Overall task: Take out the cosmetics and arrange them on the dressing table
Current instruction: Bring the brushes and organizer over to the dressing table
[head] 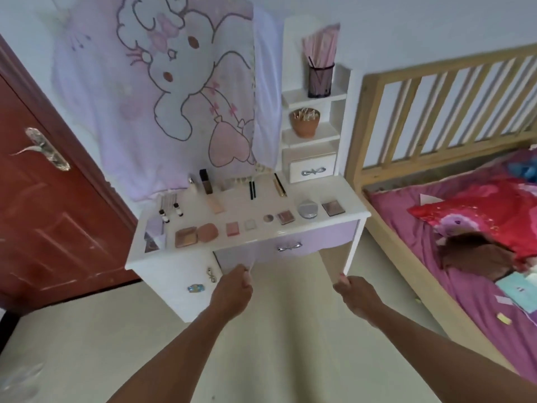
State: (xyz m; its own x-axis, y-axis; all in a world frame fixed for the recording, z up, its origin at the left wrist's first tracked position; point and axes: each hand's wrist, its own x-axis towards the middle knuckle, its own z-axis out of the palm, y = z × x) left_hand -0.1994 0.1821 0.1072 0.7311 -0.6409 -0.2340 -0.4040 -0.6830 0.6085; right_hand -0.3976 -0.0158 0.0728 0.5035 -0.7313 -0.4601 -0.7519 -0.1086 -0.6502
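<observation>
**Both hands at the front of the dressing table, cosmetics laid out on top**

Nearest to me, my left hand (232, 289) reaches forward with its fingers curled against the lower edge of the purple drawer (261, 251). It touches the drawer front, but the blur keeps me from telling whether it grips. My right hand (357, 295) is loosely clenched just beside the foot of the white table leg (350, 257). I cannot tell if it holds the leg or only hovers by it.

Beyond the hands, the dressing table (145, 257) carries the cosmetics in rows. Along the front edge lie flat palettes and compacts (186, 237), side by side, ending in a round silver compact (308, 209) and another palette (331, 207) at the right. Behind them are two small vials (177, 209), a lying tube (215, 205), an upright foundation bottle (205, 181), black pencils (252, 189) and a gold pencil (279, 184).

Farther back, the side shelf holds a terracotta pot (305, 122) and a mesh holder (321, 80). A cartoon rabbit cloth (174, 82) hangs behind the table.
</observation>
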